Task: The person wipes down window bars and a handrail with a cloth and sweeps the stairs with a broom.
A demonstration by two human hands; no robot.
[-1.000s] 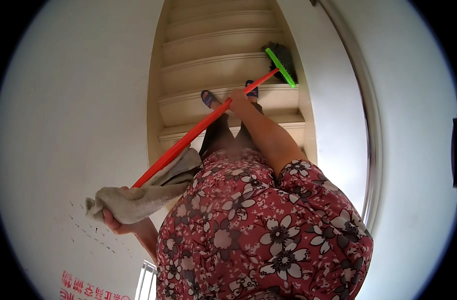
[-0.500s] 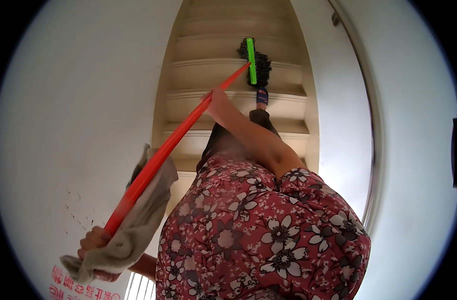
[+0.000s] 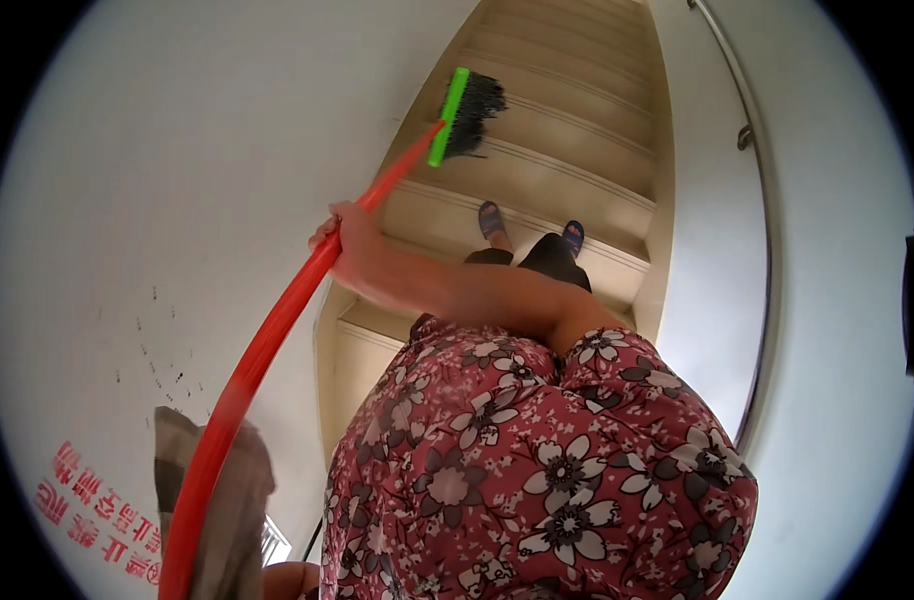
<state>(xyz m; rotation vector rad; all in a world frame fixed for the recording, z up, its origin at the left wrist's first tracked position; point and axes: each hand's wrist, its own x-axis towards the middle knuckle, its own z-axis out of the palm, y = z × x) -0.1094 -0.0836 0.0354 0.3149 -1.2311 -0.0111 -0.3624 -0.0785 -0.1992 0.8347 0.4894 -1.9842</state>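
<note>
My right hand (image 3: 349, 235) reaches across my body and is closed around the upper part of a red broom handle (image 3: 283, 320). The handle slants from the lower left edge up to a green broom head (image 3: 449, 118) with dark bristles (image 3: 472, 115). That head is over the left side of the stairs, beside the wall; I cannot tell whether the bristles touch a step. A grey-beige cloth (image 3: 235, 500) hangs behind the handle at the lower left. Of my left arm (image 3: 292, 580) only a small part shows at the bottom edge, and its hand is out of sight.
Beige stairs (image 3: 577, 130) run away ahead, and my sandalled feet (image 3: 492, 220) stand on them. A white wall (image 3: 207, 180) with dark specks and red lettering rises at left. Along the right wall runs a metal handrail (image 3: 767, 220).
The broom head has swung left, from mid-stairs toward the left wall, and my right hand has moved left and down. My left hand has dropped out of view. Both feet now show.
</note>
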